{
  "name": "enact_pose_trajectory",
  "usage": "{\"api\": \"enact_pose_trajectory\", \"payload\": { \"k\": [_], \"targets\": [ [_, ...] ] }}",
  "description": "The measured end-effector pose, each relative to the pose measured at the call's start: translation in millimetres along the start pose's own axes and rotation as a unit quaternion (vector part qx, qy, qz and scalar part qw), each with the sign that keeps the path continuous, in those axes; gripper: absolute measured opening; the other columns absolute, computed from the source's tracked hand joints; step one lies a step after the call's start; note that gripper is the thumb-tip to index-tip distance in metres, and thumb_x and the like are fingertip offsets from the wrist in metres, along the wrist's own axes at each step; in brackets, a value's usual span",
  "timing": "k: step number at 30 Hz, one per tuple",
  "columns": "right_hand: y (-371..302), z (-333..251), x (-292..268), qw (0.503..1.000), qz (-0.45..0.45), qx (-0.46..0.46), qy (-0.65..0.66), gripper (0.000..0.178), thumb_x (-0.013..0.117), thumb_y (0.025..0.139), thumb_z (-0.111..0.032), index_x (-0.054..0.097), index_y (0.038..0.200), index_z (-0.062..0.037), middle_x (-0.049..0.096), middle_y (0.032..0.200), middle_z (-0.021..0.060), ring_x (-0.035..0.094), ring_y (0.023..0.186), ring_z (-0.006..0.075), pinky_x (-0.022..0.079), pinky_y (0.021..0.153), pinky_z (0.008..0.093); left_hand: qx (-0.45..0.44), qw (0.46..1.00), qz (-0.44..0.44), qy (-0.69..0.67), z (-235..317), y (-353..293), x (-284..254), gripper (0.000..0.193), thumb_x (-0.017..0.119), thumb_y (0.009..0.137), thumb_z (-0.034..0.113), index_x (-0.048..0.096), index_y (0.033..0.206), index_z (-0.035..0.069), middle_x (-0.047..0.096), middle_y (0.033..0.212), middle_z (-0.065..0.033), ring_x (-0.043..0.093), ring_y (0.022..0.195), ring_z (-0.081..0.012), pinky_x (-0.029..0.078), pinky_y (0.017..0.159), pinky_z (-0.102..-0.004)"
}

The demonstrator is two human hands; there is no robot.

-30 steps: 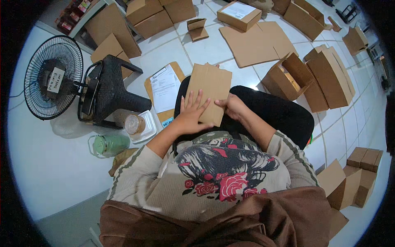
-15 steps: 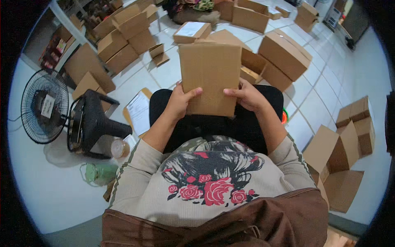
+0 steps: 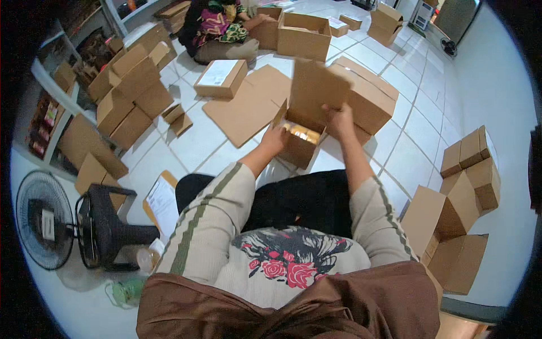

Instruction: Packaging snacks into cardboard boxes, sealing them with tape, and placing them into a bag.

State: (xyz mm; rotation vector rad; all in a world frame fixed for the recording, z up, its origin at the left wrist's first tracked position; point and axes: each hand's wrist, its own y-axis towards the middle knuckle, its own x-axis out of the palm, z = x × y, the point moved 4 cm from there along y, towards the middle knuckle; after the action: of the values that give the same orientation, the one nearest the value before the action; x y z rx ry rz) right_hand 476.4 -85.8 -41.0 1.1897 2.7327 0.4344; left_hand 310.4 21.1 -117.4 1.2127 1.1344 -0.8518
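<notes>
Knees [image 3: 305,198]: two, in black, just short of the work.
Left hand [image 3: 275,139]: at the near-left edge of the small box [image 3: 297,151]; fingers curled there, though whether they pinched or only steadied it could not be told.
Right hand [image 3: 340,121]: thumb and fingers gripped the lower right edge of the cardboard sheet [image 3: 317,87].
Small box: one, uncovered, just beyond the knees, between the hands.
Golden contents [image 3: 303,133]: inside the box, shiny; too small to count.
Cardboard sheet: one, raised steeply over the box, slightly blurred; whether it joined the box could not be told.
Step in hand: apparently positioning the sheet at the box's mouth.
Next move: it seemed to call for a steady left hand and the sheet's edge lined up with the walls.
Left-side counts: one green jug [image 3: 127,292], one lidded tub [image 3: 148,259], one fan [image 3: 44,220], one black stool [image 3: 116,229], one clipboard [image 3: 162,206].
Farther counts: one flat cardboard piece [image 3: 240,113], one labelled box [image 3: 231,87], one co-worker [image 3: 212,37].
</notes>
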Motion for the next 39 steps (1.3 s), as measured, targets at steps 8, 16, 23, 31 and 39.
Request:
{"api": "enact_pose_trajectory", "payload": {
  "k": [8,16,23,31,39],
  "targets": [
    [20.7,12.8,31.1,0.831,-0.139,0.064,-0.535,0.033,0.050,0.069,-0.011,0.061,0.101,-0.0130,0.060,0.090,0.0182,0.057,0.083,0.0349,0.045,0.074,0.0418,0.179,0.981,-0.071,0.004,-6.0,-19.0,-28.8,0.023,0.051,0.069,0.013,0.056,0.092,0.007,0.053,0.086,-0.0075,0.051,0.087,-0.0235,0.039,0.079,-0.0386],
    [18.2,9.2,31.4,0.794,-0.250,0.073,-0.550,0.025,0.050,0.070,-0.010,0.063,0.092,-0.0105,0.060,0.086,0.0180,0.059,0.080,0.0344,0.047,0.071,0.0420,0.092,0.958,-0.212,-0.170,17.8,-85.3,-39.1,0.020,0.048,0.073,0.012,0.050,0.088,-0.001,0.050,0.092,-0.0145,0.055,0.080,-0.0297,0.048,0.065,-0.0405],
    [-16.8,32.7,76.1,0.738,-0.306,0.019,-0.601,0.032,0.051,0.070,-0.009,0.061,0.100,-0.0149,0.060,0.083,0.0171,0.059,0.077,0.0322,0.048,0.069,0.0401,-0.025,0.968,-0.193,-0.156,-5.1,-72.7,-53.0,0.030,0.055,0.075,0.031,0.058,0.092,0.006,0.052,0.096,-0.0090,0.051,0.093,-0.0248,0.041,0.078,-0.0418],
    [-20.5,11.7,124.0,0.673,-0.324,0.023,-0.665,0.021,0.048,0.073,-0.010,0.062,0.089,-0.0088,0.061,0.082,0.0175,0.061,0.076,0.0318,0.049,0.064,0.0413,-0.236,0.932,-0.268,-0.056,-45.2,-88.5,-8.5,0.054,0.058,0.073,0.042,0.050,0.111,0.006,0.045,0.108,-0.0054,0.039,0.108,-0.0238,0.032,0.086,-0.0509],
    [11.5,34.3,109.5,0.675,-0.330,0.039,-0.658,0.018,0.051,0.073,-0.012,0.062,0.085,-0.0049,0.061,0.084,0.0177,0.060,0.080,0.0322,0.048,0.069,0.0393,-0.309,0.907,-0.240,-0.158,-57.8,-75.8,-0.1,0.060,0.058,0.073,0.044,0.043,0.116,0.004,0.044,0.113,-0.0095,0.042,0.106,-0.0268,0.036,0.081,-0.0501]
  ]
}}
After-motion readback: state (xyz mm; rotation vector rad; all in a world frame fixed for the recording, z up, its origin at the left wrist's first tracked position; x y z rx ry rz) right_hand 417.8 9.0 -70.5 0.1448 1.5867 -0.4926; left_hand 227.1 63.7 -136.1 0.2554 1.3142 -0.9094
